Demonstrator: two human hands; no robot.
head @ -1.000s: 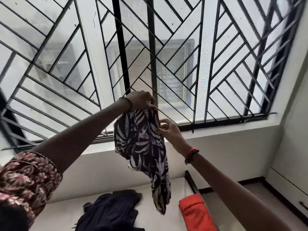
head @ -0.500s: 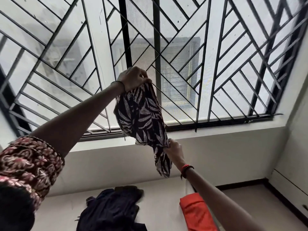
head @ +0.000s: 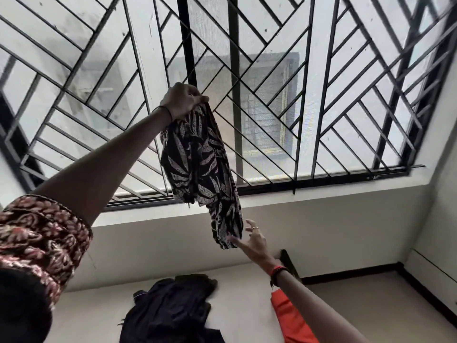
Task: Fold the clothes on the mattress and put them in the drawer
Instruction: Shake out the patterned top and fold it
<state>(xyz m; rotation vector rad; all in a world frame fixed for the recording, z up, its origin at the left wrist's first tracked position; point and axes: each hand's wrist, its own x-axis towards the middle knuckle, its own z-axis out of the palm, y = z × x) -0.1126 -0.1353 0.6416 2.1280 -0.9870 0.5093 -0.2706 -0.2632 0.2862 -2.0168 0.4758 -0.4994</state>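
A black garment with a pale leaf print hangs in the air in front of the window. My left hand grips its top edge, raised high. My right hand is lower, fingers spread, with the thumb and a fingertip touching the garment's bottom end. Below, on the white mattress, lies a crumpled dark navy garment and, at the mattress's right edge, an orange-red cloth. No drawer is in view.
A large window with a black diagonal metal grille fills the upper view above a white sill. A black bed-frame corner shows beside the mattress. Beige floor with a dark skirting lies to the right.
My left hand has lifted the printed garment higher. My right hand slid down the cloth from near the top to its bottom end and has loosened its pinch, fingers now spread.
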